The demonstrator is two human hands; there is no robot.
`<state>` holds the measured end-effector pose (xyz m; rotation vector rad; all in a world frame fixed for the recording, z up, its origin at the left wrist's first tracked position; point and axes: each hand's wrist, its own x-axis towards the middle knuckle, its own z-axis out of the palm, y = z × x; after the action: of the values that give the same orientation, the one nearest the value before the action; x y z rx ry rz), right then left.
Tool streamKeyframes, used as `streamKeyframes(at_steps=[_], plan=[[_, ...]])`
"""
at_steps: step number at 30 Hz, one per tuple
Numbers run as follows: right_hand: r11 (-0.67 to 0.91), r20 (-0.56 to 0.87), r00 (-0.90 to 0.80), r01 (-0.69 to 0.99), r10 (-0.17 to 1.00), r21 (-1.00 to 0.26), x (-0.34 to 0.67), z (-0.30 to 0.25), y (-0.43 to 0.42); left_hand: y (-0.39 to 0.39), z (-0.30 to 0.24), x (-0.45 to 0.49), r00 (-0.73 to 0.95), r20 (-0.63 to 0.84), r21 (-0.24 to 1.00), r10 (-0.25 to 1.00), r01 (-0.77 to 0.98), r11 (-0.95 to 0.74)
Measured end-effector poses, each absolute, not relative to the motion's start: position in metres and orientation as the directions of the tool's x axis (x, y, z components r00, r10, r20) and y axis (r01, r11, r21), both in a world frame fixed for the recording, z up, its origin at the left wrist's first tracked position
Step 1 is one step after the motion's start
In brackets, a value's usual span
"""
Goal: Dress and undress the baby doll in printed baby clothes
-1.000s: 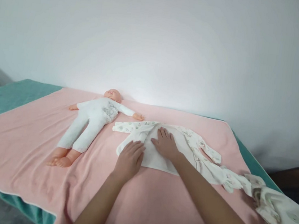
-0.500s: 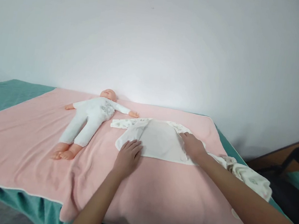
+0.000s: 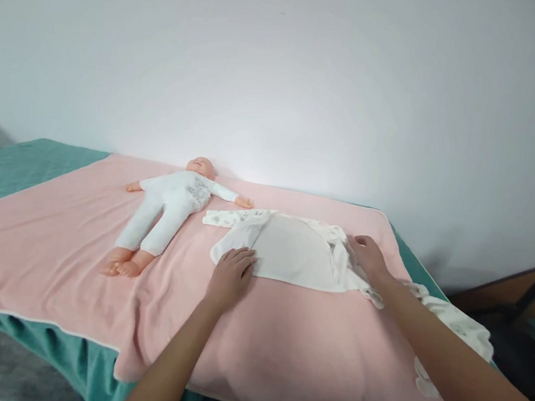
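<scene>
A white baby shirt [image 3: 294, 256] with a small print on its sleeves lies spread out, its plain inner side facing up. My left hand [image 3: 231, 277] rests on the shirt's lower left front panel, fingers stretched out over the cloth. At the opposite side, my right hand [image 3: 368, 257] is at the shirt's bunched right edge, its fingers bent together against the fabric. Part of the right sleeve shows below that hand and is partly hidden by the wrist. A baby doll [image 3: 172, 205] in a white body suit lies on its back to the left, one hand near the shirt's left sleeve.
A pink blanket [image 3: 280, 338] covers most of the green bed cover [image 3: 57, 162]. Crumpled printed white clothing [image 3: 459, 325] lies at the right edge, partly behind my right forearm. A pale wall [image 3: 281, 85] stands behind. A dark chair [image 3: 530, 343] is at far right.
My right hand has moved right, drawing the shirt's right side outward, and that side is now more bunched. My left hand stays on the left panel. The view has shifted slightly.
</scene>
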<state>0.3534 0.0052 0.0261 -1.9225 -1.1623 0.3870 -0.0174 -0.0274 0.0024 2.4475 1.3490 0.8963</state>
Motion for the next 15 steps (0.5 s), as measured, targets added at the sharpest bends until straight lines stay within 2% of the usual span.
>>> streamKeyframes(at_steps=[2,5,7,10,12,15], plan=[[-0.138,0.268,0.425,0.714,0.864,-0.686,0.34,0.027,0.0,-0.027,-0.001,-0.016,0.392,0.416,0.449,0.82,0.696,-0.56],[0.118,0.487,0.131,0.886,0.864,-0.449,0.291,0.03,-0.011,-0.027,-0.006,-0.014,0.355,0.458,0.475,0.815,0.678,-0.561],[0.216,0.55,0.103,0.848,0.829,-0.484,0.239,0.031,-0.017,-0.027,-0.004,-0.015,0.287,0.494,0.524,0.821,0.654,-0.545],[0.384,0.531,0.035,0.65,0.847,-0.655,0.152,0.028,-0.012,-0.021,0.019,-0.036,0.15,0.54,0.571,0.828,0.658,-0.491],[0.426,0.523,0.032,0.54,0.852,-0.726,0.101,0.027,0.007,-0.009,0.044,-0.069,0.074,0.576,0.54,0.814,0.713,-0.447],[0.474,0.559,0.039,0.484,0.828,-0.736,0.046,0.031,0.06,0.02,0.08,-0.138,-0.028,0.601,0.47,0.799,0.821,-0.324]])
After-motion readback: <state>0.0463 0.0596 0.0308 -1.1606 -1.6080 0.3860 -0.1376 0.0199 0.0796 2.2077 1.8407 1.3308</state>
